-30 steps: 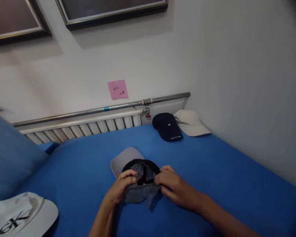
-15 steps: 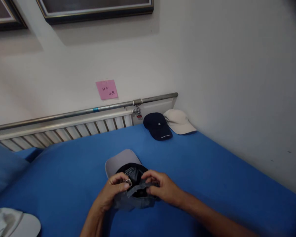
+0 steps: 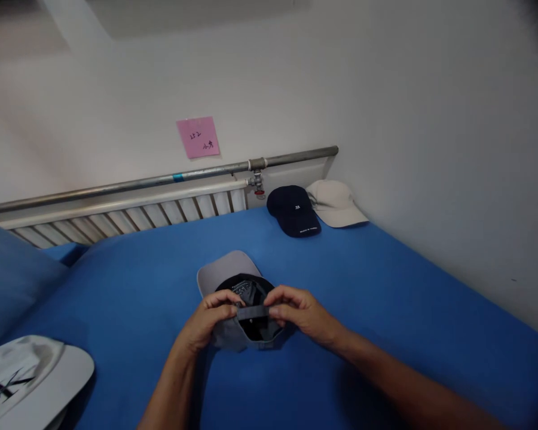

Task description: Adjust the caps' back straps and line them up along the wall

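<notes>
A grey baseball cap (image 3: 228, 269) lies on the blue bed sheet with its brim pointing away from me and its dark inside showing. Its back strap (image 3: 252, 312) is stretched between my two hands, above the rear opening. My left hand (image 3: 206, 319) pinches the strap's left end, where the buckle is mostly covered by the fingers. On the other side, my right hand (image 3: 298, 310) holds the strap's right end between thumb and fingers.
Toward the corner lie a navy cap (image 3: 291, 206) and a beige cap (image 3: 336, 206). A white cap (image 3: 63, 382) with black letters is at lower left, below a blue pillow (image 3: 18, 280). A radiator (image 3: 134, 224) and pipe run along the wall, under a pink note (image 3: 198, 137).
The strap, loose and slanted before, now runs straight between both hands. The metal buckle seen at my left fingers is now mostly hidden. My view has tilted lower.
</notes>
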Demonstrator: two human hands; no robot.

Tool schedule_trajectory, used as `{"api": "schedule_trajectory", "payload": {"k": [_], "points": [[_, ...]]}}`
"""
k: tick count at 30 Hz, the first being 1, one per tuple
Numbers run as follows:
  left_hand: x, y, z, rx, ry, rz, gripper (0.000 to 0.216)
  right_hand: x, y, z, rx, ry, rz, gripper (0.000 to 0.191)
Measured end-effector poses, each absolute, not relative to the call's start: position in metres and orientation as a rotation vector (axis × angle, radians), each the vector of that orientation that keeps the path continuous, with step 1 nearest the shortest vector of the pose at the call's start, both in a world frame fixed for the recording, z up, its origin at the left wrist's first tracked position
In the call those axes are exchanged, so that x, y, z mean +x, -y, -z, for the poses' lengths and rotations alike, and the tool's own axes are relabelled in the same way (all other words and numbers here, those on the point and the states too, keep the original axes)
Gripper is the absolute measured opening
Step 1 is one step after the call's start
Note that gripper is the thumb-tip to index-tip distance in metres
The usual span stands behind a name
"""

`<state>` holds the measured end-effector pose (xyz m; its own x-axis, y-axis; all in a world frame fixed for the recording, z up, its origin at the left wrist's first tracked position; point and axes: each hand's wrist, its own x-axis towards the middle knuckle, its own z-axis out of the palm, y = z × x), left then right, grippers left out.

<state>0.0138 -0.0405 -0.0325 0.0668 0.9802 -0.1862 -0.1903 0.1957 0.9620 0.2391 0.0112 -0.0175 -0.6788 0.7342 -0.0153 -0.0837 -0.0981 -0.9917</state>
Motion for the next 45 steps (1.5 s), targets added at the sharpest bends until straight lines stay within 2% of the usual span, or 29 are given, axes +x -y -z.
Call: {"api": "schedule_trajectory", "payload": {"k": [8,14,16,21,23,31,39,45], "points": [[0.02,0.041,0.029,0.918,-1.012,-1.145,0.017,0.235,-0.015,0.024,-0.848,1.637,-1.858,0.025],[0.02,0.04,0.032,0.94,-1.082,-1.099,0.019,0.233,-0.011,0.021,-0.935,1.722,-1.839,0.015],[0.019,0.04,0.033,0.934,-1.094,-1.08,0.02,0.233,-0.01,0.019,-0.889,1.804,-1.744,0.012],[0.021,0.041,0.032,0.978,-1.098,-1.057,0.018,0.231,-0.004,0.013,-0.642,2.088,-1.22,0.01],[0.023,0.042,0.029,1.009,-1.114,-1.049,0.017,0.231,-0.001,0.012,-0.612,2.128,-1.154,0.009],[0.024,0.045,0.027,0.929,-1.045,-1.038,0.02,0.229,0.0,0.01,-0.854,1.692,-1.792,0.014],[0.025,0.045,0.027,0.959,-1.023,-1.086,0.017,0.225,-0.007,0.018,-0.896,1.369,-2.08,0.012],[0.028,0.045,0.028,0.948,-0.993,-1.06,0.016,0.224,-0.009,0.02,-0.871,1.373,-2.173,0.011]]}}
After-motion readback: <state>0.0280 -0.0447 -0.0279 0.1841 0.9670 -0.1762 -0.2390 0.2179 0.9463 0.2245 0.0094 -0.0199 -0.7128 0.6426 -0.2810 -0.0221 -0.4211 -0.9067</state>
